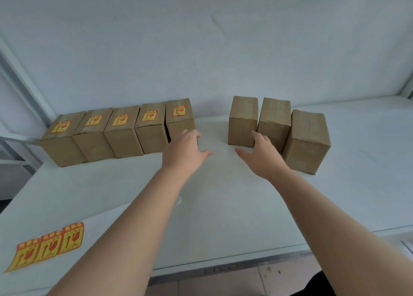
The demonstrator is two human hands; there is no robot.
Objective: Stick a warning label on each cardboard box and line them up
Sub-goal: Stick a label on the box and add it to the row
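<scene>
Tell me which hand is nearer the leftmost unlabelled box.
Right. The right hand is at the front of the leftmost unlabelled box; the left hand is further left, by the last labelled box.

Packing room, perhaps: boxes (124, 137), labels (48, 247).

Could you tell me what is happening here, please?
A person is labelling boxes on a white table. Five labelled brown cardboard boxes stand in a row; three unlabelled boxes stand to their right. The left hand reaches toward the last labelled box, the right hand toward the nearest unlabelled box. Three yellow warning labels lie at the near left.
</scene>
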